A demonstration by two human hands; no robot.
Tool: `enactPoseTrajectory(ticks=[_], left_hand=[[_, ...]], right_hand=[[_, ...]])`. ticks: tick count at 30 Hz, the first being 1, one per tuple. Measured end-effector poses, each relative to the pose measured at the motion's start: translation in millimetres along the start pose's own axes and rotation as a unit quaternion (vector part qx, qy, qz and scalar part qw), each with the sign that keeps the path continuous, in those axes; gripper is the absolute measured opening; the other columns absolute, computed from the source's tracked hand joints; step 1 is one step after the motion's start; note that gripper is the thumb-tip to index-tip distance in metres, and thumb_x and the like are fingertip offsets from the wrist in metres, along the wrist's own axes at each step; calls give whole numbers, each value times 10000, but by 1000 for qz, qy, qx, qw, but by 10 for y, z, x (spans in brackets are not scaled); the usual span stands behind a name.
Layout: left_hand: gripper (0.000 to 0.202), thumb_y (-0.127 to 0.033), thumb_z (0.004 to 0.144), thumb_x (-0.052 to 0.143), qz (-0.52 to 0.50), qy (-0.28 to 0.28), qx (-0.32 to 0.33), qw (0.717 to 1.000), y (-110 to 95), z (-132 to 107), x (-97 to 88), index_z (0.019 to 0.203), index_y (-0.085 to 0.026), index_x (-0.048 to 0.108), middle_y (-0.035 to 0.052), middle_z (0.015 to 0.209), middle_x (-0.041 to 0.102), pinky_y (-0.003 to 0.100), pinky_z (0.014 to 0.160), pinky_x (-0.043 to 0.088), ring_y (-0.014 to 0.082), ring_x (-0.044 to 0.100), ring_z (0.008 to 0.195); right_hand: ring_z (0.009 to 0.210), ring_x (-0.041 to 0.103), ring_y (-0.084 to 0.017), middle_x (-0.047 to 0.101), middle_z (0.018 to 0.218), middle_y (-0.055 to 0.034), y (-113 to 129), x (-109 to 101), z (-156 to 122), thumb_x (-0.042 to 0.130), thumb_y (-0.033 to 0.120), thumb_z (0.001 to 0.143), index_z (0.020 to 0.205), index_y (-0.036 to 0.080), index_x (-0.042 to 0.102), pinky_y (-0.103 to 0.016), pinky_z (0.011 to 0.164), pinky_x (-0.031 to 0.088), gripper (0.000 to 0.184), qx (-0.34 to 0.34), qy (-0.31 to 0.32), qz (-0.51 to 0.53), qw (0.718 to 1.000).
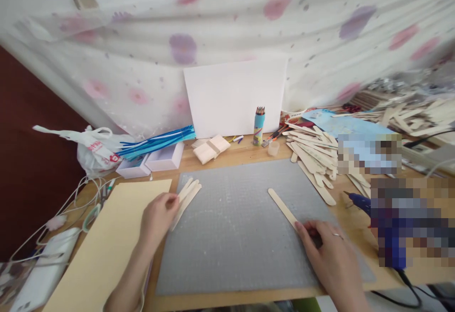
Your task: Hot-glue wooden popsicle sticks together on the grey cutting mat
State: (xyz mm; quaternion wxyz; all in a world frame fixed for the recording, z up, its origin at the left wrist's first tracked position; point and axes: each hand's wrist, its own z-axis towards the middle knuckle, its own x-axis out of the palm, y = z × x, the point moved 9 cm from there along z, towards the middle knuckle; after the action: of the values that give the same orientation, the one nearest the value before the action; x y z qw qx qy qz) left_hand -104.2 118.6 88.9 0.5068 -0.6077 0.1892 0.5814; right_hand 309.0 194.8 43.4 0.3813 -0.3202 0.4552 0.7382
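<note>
My left hand [158,217] is closed around the near ends of a small bunch of flat wooden craft sticks [187,194], which fan out over the left edge of the grey cutting mat [234,236]. My right hand [325,250] rests on the mat at its right side, fingers curled, with the fingertips pinching the near end of a single wooden stick [282,206] that lies diagonally on the mat.
A heap of loose wooden sticks [313,153] lies right of the mat. A blue glue gun [360,203] sits at the right edge. A tan card sheet [110,241] lies left of the mat. Behind are a pencil tube [259,127], white board [234,96], blue straws [156,141] and white boxes [165,158].
</note>
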Motion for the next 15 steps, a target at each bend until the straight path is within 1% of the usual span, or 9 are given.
enactPoseTrajectory(ticks=[2, 4, 7, 9, 11, 12, 13, 14, 15], left_hand=[[240, -405, 787, 514, -17, -3, -10, 1000, 41, 33, -13, 749, -241, 685, 34, 835, 774, 303, 730, 518, 228, 719, 790], [245, -442, 769, 546, -36, -6, -20, 999, 88, 59, -84, 725, -246, 685, 23, 798, 775, 299, 708, 527, 227, 725, 765], [278, -489, 772, 560, -62, -36, -41, 997, 80, 58, -335, 783, -247, 697, 24, 832, 780, 311, 736, 535, 240, 730, 813], [321, -514, 781, 570, -81, -69, -47, 993, -54, 23, -515, 905, -250, 704, 28, 903, 781, 329, 789, 532, 244, 721, 865], [333, -523, 754, 631, -121, -82, -34, 989, -326, -32, -577, 940, -259, 713, 20, 894, 773, 331, 771, 532, 233, 711, 815], [329, -519, 733, 652, -164, -69, -13, 984, -518, -61, -532, 906, -247, 714, 26, 888, 768, 322, 729, 538, 223, 704, 769], [320, -511, 738, 651, -205, -21, 4, 979, -727, -92, -395, 893, -238, 711, 28, 871, 766, 309, 682, 540, 212, 701, 735], [306, -499, 760, 630, -231, 49, 14, 972, -940, -137, -195, 878, -227, 705, 30, 812, 760, 302, 648, 539, 208, 700, 702], [287, -489, 782, 603, -232, 117, 28, 965, -1153, -200, 22, 838, -222, 691, 27, 752, 749, 295, 613, 529, 203, 693, 671]], right_hand=[[666, 602, -282, 662, 672, -79, -7, -8, -12, 304, 709, 930, 732, 213, 623, -381, 632, 414, 621, -3, -9, -1, 1000], [657, 600, -278, 654, 655, -75, -16, -9, -18, 321, 709, 925, 722, 214, 621, -373, 624, 408, 613, 3, -8, 2, 1000], [625, 589, -262, 638, 622, -68, -24, -3, -5, 362, 704, 913, 681, 218, 613, -354, 602, 388, 594, 25, 8, 19, 999], [587, 577, -245, 626, 590, -61, -24, -7, 9, 382, 685, 914, 639, 220, 599, -341, 585, 364, 582, 43, 18, 31, 998], [554, 563, -229, 606, 553, -47, -15, -19, 16, 395, 660, 916, 593, 222, 576, -330, 579, 338, 574, 56, 25, 40, 997], [543, 558, -221, 595, 536, -39, -4, -24, 15, 399, 644, 919, 572, 222, 562, -325, 581, 326, 570, 58, 27, 43, 997], [536, 554, -213, 585, 522, -30, 14, -25, 11, 406, 626, 923, 556, 221, 549, -321, 587, 316, 565, 56, 29, 47, 997], [531, 550, -203, 575, 512, -22, 37, -23, 5, 413, 601, 929, 544, 218, 538, -318, 597, 308, 557, 50, 32, 50, 997], [526, 546, -191, 568, 504, -13, 67, -16, -5, 421, 572, 937, 535, 214, 528, -317, 613, 303, 548, 39, 37, 53, 997]])
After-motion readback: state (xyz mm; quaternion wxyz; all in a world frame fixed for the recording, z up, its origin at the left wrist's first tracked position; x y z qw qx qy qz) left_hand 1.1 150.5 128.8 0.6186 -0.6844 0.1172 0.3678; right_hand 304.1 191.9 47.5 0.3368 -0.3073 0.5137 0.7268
